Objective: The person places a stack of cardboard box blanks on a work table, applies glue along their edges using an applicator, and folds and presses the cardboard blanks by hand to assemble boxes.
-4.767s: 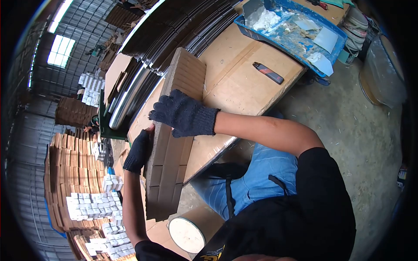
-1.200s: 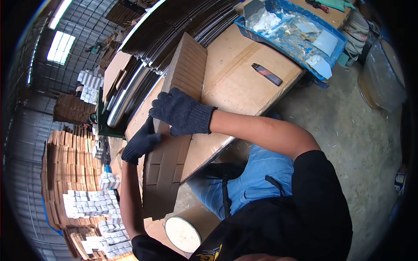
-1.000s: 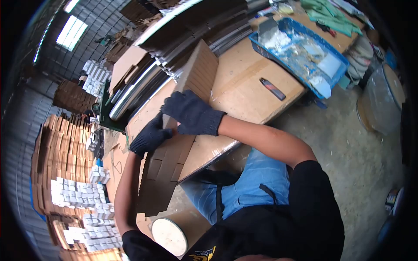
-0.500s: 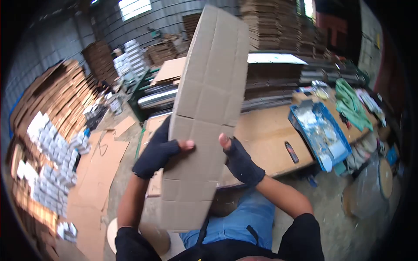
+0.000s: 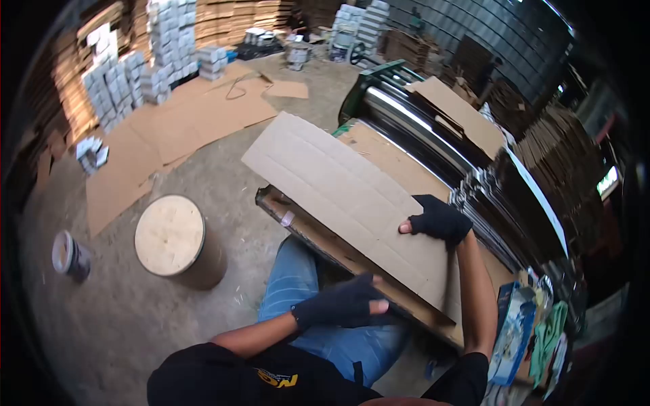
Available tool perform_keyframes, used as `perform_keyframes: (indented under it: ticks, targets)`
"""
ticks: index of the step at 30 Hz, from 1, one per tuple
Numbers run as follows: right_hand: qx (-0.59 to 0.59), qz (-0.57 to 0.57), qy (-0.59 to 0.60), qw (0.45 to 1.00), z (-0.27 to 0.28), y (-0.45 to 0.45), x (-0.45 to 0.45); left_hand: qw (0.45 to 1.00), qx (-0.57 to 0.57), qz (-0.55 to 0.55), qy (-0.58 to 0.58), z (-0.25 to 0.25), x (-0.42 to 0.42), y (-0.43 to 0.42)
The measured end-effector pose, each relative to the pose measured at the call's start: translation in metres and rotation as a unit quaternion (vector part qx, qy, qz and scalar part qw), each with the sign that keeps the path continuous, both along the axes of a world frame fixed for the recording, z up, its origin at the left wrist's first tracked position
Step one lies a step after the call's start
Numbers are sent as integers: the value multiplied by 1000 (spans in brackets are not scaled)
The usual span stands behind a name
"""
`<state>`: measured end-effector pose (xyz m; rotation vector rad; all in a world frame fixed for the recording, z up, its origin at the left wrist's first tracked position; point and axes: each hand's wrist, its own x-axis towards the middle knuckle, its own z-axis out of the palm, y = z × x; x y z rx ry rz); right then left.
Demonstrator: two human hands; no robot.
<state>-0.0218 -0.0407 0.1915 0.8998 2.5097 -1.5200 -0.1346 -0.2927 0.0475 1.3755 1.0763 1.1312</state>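
Note:
A long, creased piece of cardboard [image 5: 338,189] slants across the front of the worktable, its far end reaching up and left. My right hand [image 5: 440,220], in a black fingerless glove, grips its far edge near the right end, thumb on the upper face and the other fingers hidden. My left hand [image 5: 342,302], gloved alike and slightly blurred, is held low by the table's near edge, apart from the cardboard. Its thumb and a fingertip are spread, with nothing seen between them.
Behind the cardboard stands a machine with a shiny metal roller [image 5: 399,111]. A round drum [image 5: 169,233] and a small bucket [image 5: 71,256] stand on the floor at left. Flat cardboard sheets [image 5: 196,122] lie farther off. A blue tray [image 5: 511,335] is at lower right.
The cardboard has gone from upright in both hands to lying low and slanted over the table. My left hand has let go and dropped toward me. The view has turned left.

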Motion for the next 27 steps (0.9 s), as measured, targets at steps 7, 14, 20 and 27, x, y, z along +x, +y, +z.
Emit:
perform_keyframes:
  ticks: [7, 14, 20, 27]
  targets:
    - [-15, 57, -97, 994, -54, 68, -30, 970, -192, -136, -62, -8, -24, -53]
    - [13, 64, -229, 971, -54, 77, -48, 925, 41, 377, 20, 5, -132, -20]
    - [216, 41, -100, 970, -62, 59, -34, 739, 171, 568, 320, -8, -217, 36]
    - [244, 58, -56, 967, -57, 34, -27, 732, 135, 550, 379, -31, -231, 57]
